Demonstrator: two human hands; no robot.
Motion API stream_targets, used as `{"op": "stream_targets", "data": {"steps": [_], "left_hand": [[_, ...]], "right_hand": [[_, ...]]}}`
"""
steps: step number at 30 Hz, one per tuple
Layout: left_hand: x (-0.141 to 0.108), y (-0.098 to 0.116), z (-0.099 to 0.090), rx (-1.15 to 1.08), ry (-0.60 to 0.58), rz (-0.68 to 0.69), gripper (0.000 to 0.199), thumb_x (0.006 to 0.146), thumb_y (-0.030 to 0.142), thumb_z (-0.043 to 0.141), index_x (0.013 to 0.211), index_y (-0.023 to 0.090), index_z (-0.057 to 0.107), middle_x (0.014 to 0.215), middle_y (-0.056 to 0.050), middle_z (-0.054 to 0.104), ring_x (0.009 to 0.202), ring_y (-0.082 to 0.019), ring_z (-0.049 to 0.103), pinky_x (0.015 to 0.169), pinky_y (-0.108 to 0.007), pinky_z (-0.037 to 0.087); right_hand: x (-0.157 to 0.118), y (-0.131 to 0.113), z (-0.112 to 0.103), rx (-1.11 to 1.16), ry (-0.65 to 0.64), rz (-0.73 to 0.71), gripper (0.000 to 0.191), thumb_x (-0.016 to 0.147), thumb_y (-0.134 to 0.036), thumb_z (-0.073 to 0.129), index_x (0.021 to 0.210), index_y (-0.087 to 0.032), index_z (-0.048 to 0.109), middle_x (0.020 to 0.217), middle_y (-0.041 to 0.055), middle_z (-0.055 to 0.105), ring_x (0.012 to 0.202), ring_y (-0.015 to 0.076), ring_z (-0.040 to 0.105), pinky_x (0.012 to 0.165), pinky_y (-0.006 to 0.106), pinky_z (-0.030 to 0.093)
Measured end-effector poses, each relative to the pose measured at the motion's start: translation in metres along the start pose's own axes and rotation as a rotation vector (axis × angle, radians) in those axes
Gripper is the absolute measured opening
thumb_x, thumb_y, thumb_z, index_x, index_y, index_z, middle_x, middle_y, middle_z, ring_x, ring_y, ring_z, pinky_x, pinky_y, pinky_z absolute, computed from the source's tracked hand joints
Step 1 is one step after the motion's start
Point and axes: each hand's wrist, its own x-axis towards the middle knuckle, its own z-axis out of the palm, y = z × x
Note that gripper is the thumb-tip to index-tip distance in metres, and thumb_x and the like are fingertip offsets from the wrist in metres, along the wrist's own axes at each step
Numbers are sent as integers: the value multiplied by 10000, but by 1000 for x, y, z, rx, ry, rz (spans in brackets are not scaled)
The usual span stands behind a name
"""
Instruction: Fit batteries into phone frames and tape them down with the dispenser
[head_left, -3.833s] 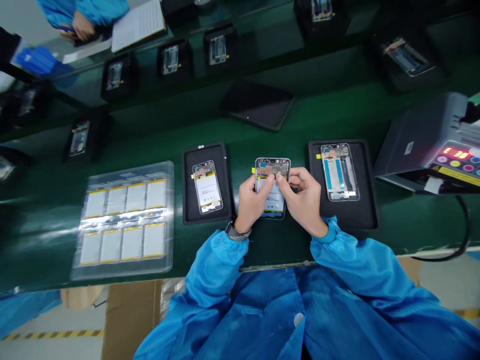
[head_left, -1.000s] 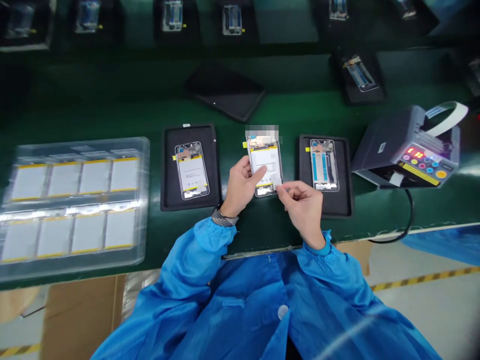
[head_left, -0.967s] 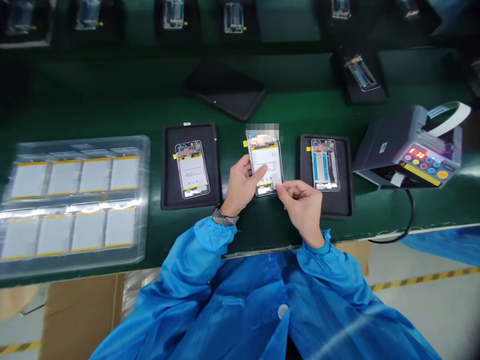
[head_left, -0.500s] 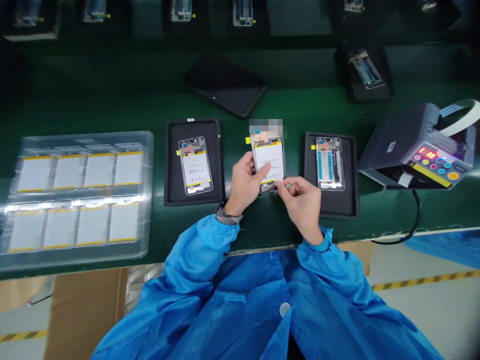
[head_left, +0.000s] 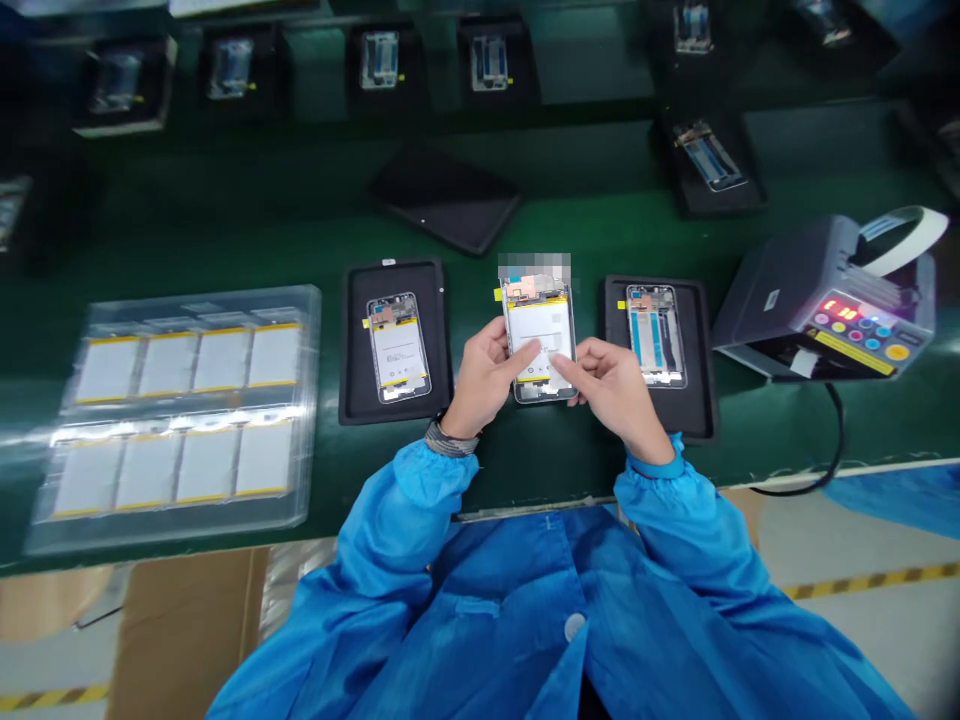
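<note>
An opened phone (head_left: 537, 318) with a white battery in its frame is held between both hands over the green table. My left hand (head_left: 487, 375) grips its left edge, thumb lying on the battery. On the lower right, my right hand (head_left: 611, 385) holds the phone, its thumb across the battery's lower part and its fingers behind. To the left, a second phone (head_left: 399, 348) with a battery lies in a black tray (head_left: 355, 390). To the right, a phone frame (head_left: 655, 335) without a battery, showing blue strips, lies in another black tray (head_left: 694, 400).
A clear plastic tray (head_left: 311, 450) with several white batteries stands at the left. At the right is a tape dispenser (head_left: 795, 290) with a lit display and a cable. An angled black tray (head_left: 442, 200) lies farther back. Several trays with phone frames line the back.
My right hand has gone from a pinch at the phone's lower corner to gripping its right side, thumb on the battery. The view has shifted slightly.
</note>
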Motion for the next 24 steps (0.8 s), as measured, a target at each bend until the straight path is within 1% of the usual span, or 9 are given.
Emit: {"op": "stream_targets", "data": {"steps": [2, 6, 8, 13, 16, 18, 21, 23, 24], "left_hand": [[0, 2, -2, -11, -10, -7, 528, 772, 390, 875, 1198, 169, 657, 1268, -125, 734, 1155, -299, 710, 995, -423, 578], [2, 4, -5, 9, 30, 20, 514, 756, 403, 885, 1158, 167, 668, 1225, -120, 752, 1119, -283, 723, 986, -404, 577], [2, 7, -5, 8, 46, 23, 506, 754, 389, 888, 1149, 161, 670, 1203, -119, 760, 1092, -273, 731, 980, -399, 577], [-3, 20, -3, 68, 58, 47, 519, 764, 412, 880, 1155, 152, 660, 1189, -123, 763, 1065, -263, 737, 979, -403, 576], [-5, 30, -1, 142, 58, 95, 500, 777, 418, 872, 1148, 153, 665, 1199, -122, 758, 1087, -264, 730, 979, -393, 581], [-5, 36, 2, 150, 62, 95, 488, 765, 397, 885, 1128, 145, 678, 1170, -120, 767, 1078, -277, 737, 970, -400, 593], [0, 42, 10, 123, 52, 35, 390, 769, 290, 880, 1089, 154, 703, 1137, -85, 781, 1090, -281, 741, 981, -393, 602], [12, 44, 12, 148, 79, -24, 256, 835, 184, 803, 1075, 180, 713, 1145, -37, 781, 1120, -251, 732, 987, -352, 594], [22, 46, 11, 175, 116, -48, 203, 877, 140, 745, 1071, 188, 714, 1144, -19, 780, 1121, -232, 730, 979, -331, 593]], "right_hand": [[3, -6, 0, 32, -8, -11, 488, 824, -652, 743, 757, -210, 548, 620, -20, 626, 497, 109, 534, 453, 224, 441], [4, -10, 2, 55, -120, 17, 513, 742, -627, 824, 903, -216, 562, 655, -24, 681, 503, 131, 591, 450, 228, 485], [5, -9, 5, 45, -128, 19, 524, 732, -617, 836, 918, -218, 552, 621, -31, 669, 480, 136, 590, 439, 228, 485], [9, -5, 14, 88, -88, -12, 471, 806, -610, 787, 875, -226, 522, 615, -18, 674, 444, 134, 585, 410, 216, 460], [11, -6, 16, 186, -88, -8, 503, 794, -647, 778, 796, -234, 490, 612, 2, 685, 417, 143, 578, 382, 227, 446], [11, -6, 16, 221, -104, -21, 495, 778, -647, 792, 811, -232, 525, 617, 11, 694, 418, 157, 591, 398, 248, 473], [13, -2, 10, 219, -32, -59, 482, 746, -588, 847, 946, -217, 615, 655, 27, 715, 443, 175, 619, 441, 271, 519], [17, 2, 2, 223, 40, -79, 522, 736, -551, 869, 1055, -205, 641, 665, 34, 720, 465, 182, 633, 458, 271, 530], [19, 4, -3, 228, 64, -85, 531, 743, -548, 865, 1079, -197, 651, 657, 36, 715, 469, 179, 632, 457, 262, 523]]}}
